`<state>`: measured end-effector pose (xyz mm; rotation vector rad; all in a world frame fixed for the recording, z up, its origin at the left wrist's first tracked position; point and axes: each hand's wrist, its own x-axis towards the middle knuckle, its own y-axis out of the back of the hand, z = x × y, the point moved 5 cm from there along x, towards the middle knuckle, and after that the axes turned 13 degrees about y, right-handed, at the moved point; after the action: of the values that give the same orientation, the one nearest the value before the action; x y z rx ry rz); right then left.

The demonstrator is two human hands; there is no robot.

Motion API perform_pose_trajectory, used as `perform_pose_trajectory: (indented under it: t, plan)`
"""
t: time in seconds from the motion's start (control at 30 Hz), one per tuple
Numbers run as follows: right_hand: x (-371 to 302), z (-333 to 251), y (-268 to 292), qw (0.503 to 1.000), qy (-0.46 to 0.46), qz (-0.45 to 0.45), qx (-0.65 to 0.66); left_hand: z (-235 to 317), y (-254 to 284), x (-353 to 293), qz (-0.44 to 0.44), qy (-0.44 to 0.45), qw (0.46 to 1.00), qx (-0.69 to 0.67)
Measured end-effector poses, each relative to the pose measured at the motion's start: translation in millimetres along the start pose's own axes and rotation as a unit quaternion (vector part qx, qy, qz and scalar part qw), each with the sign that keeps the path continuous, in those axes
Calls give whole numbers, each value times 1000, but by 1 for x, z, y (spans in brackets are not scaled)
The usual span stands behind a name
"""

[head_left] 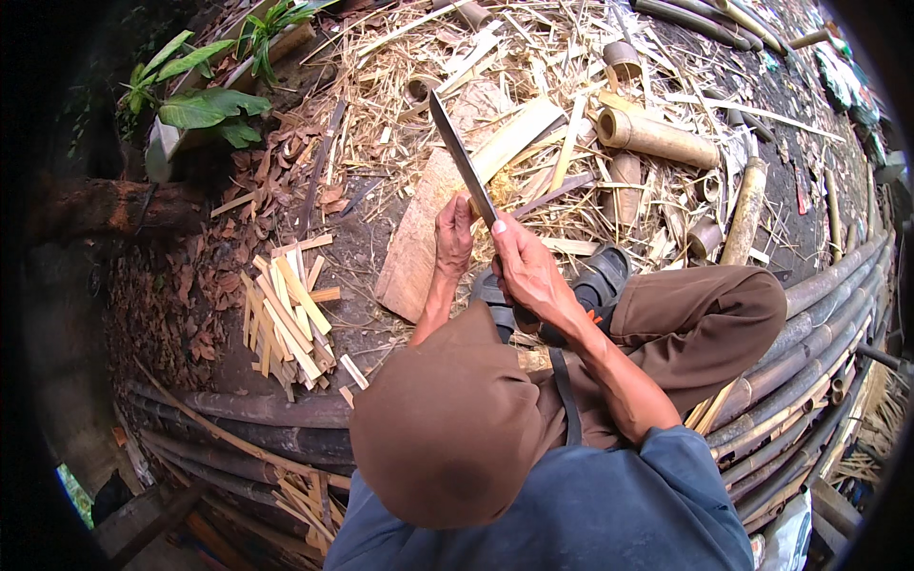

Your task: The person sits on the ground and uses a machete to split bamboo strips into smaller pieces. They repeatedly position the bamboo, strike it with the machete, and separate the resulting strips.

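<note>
My right hand (528, 271) is wrapped round a long knife (462, 157), its thumb lying along the base of the blade. The dark blade slants up and to the left, away from me. Just left of the knife, my left hand (454, 238) is closed with its fingertips pinched beside the blade; what they hold, if anything, I cannot make out. Beyond both hands a wide wooden board (419, 233) lies on the ground, and a pale split bamboo piece (519, 138) rests over it. Brown cloth hides part of my left forearm.
Cut bamboo strips (290, 309) lie heaped at left. Shavings cover the ground ahead, with a bamboo tube (657, 138) and shorter sections at right. Long bamboo poles (809, 324) run along the right and near side. A leafy plant (205, 105) grows at far left.
</note>
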<state>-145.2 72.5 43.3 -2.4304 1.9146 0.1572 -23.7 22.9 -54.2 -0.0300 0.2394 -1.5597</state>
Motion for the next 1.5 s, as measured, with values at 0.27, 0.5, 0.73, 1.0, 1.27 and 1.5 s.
perform_pose_trajectory:
  t: [0.27, 0.5, 0.73, 1.0, 1.27, 1.5]
  plan:
    - [-4, -1, -14, 966, 159, 32, -199, -21, 15, 1, -28, -15, 999, -27]
    - [1, -1, -10, 991, 80, 9, -110, -15, 15, 4, -2, 19, 1000, -3]
    - [6, -6, -13, 994, 64, 2, -85, 8, 20, 6, 24, -11, 999, 28]
    - [16, 1, -19, 993, 77, 15, -89, -15, 31, 19, 57, -19, 998, 13]
    - [16, -2, -14, 990, 52, 21, -133, 10, 20, 18, 90, -66, 992, 54]
    - [20, 10, -13, 985, 42, 54, -155, -5, 21, 24, 104, -89, 986, 93]
